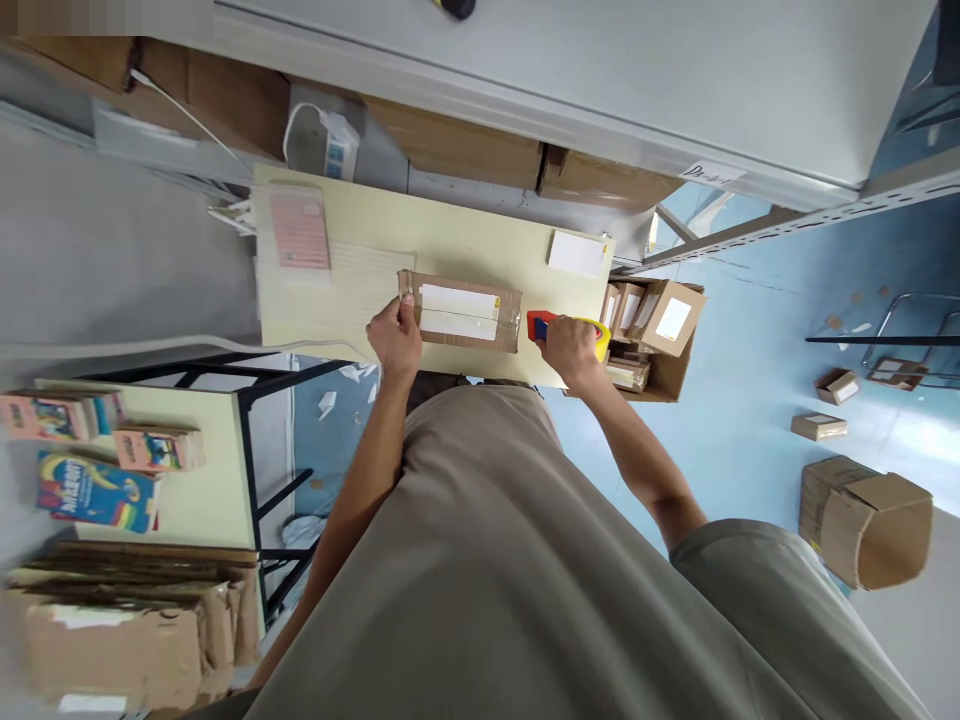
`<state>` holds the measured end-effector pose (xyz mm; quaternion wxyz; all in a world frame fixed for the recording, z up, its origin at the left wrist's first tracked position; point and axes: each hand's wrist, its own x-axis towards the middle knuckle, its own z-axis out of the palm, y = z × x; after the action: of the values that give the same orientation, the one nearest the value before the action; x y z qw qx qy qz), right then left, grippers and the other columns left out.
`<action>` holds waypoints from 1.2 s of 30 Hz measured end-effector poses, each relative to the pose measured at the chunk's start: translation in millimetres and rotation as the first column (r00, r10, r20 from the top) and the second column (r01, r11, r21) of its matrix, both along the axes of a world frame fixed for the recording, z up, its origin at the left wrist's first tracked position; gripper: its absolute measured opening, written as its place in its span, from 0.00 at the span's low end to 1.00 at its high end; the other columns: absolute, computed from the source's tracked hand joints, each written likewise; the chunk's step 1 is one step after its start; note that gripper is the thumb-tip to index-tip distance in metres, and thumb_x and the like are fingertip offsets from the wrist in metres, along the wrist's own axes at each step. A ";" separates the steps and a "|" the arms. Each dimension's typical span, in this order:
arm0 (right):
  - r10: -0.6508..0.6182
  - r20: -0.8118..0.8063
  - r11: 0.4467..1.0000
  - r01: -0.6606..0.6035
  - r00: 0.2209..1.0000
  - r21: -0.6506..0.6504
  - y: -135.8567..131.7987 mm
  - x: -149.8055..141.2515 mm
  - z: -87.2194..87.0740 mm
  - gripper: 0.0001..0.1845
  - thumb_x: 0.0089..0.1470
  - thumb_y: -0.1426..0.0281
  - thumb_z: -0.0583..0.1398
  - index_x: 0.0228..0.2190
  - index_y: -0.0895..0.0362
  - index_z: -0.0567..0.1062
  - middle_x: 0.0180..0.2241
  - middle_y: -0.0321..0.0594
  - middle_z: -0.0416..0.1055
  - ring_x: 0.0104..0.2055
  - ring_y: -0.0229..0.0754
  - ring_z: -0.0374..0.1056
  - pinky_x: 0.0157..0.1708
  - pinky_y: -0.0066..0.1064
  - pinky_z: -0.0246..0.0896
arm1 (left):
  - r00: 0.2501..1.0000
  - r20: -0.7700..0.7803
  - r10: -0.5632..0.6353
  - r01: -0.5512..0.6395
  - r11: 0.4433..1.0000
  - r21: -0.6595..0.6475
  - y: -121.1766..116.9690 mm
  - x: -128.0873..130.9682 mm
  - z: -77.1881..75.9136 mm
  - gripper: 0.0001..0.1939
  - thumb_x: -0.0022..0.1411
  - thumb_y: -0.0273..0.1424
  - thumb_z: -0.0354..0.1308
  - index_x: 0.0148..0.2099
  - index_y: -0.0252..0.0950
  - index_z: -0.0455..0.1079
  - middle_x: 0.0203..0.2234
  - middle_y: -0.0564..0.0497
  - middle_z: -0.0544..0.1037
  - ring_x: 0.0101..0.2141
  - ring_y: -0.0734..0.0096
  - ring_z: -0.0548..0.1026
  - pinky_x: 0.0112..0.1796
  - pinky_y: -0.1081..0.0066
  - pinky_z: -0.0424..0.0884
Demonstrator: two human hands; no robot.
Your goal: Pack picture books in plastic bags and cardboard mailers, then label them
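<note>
A long brown cardboard box (459,343) with a white label on top lies on the pale yellow table (480,240) in front of me. My left hand (397,338) grips its left end, the thumb on top near the corner. Just off the box's right end, my right hand (571,348) is wrapped round a tape dispenser (540,324) with a red and blue front and a yellow roll. The dispenser and the box are apart. Fingers under both hands are partly hidden.
At the table's right stands an open carton (664,380) of small labelled boxes. A pink-printed sheet (300,228) and a white label (577,253) lie on the table. Left are books (97,490) and flattened cardboard (112,640). A grey shelf (562,80) runs along the far side.
</note>
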<state>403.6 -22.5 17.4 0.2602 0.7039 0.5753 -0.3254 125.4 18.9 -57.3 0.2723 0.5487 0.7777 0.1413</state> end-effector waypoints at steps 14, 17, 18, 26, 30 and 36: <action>-0.251 0.003 0.858 0.221 0.968 0.464 7.3 27.1 132.8 0.37 0.77 0.43 0.52 0.66 0.60 0.72 0.49 0.63 0.83 0.52 0.69 0.79 0.46 0.46 0.68 | 0.849 0.097 -0.519 0.403 0.756 0.515 17.3 91.1 96.0 0.39 0.84 0.53 0.50 0.88 0.50 0.49 0.83 0.41 0.60 0.85 0.44 0.49 0.80 0.36 0.56; -0.162 0.030 0.741 0.101 0.986 0.664 44.9 27.0 163.3 0.38 0.76 0.46 0.55 0.71 0.60 0.67 0.53 0.65 0.82 0.58 0.72 0.76 0.55 0.51 0.67 | 0.725 0.042 -0.687 0.523 0.590 0.615 35.0 139.9 134.9 0.36 0.85 0.50 0.50 0.87 0.51 0.51 0.82 0.42 0.62 0.84 0.41 0.52 0.80 0.34 0.55; -0.132 0.047 0.703 0.060 0.990 0.709 61.2 28.2 168.2 0.37 0.76 0.47 0.55 0.71 0.61 0.66 0.54 0.66 0.81 0.60 0.73 0.75 0.58 0.53 0.65 | 0.697 0.039 -0.716 0.530 0.551 0.645 44.8 153.4 144.1 0.35 0.86 0.49 0.48 0.87 0.50 0.53 0.81 0.42 0.63 0.83 0.42 0.54 0.80 0.36 0.56; 0.005 0.031 0.480 -0.030 0.999 0.877 201.9 65.2 106.5 0.30 0.82 0.55 0.48 0.68 0.65 0.68 0.59 0.65 0.78 0.68 0.66 0.73 0.75 0.67 0.51 | 0.639 0.088 -0.765 0.394 0.423 0.816 109.3 174.2 165.5 0.28 0.87 0.38 0.45 0.81 0.39 0.65 0.75 0.38 0.73 0.77 0.51 0.69 0.78 0.47 0.63; 0.052 -0.023 0.447 -0.002 0.998 0.894 223.4 79.9 80.7 0.31 0.80 0.56 0.53 0.70 0.66 0.68 0.66 0.68 0.73 0.74 0.67 0.66 0.78 0.75 0.44 | 0.673 0.135 -0.727 0.404 0.515 0.756 94.5 127.2 151.1 0.23 0.87 0.37 0.48 0.67 0.38 0.80 0.60 0.40 0.86 0.62 0.56 0.83 0.68 0.55 0.77; -0.030 -0.229 0.293 0.227 0.973 0.929 123.3 55.2 51.7 0.38 0.81 0.47 0.47 0.80 0.51 0.57 0.79 0.60 0.55 0.83 0.70 0.51 0.77 0.80 0.47 | 0.878 0.273 -0.393 0.242 0.856 0.457 50.9 -2.5 70.0 0.28 0.87 0.46 0.46 0.65 0.39 0.83 0.59 0.42 0.88 0.61 0.54 0.86 0.65 0.58 0.78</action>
<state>458.8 100.8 69.1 -0.2810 0.7353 0.6167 -0.0010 122.9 69.8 12.7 0.3076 0.6810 0.5649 0.3502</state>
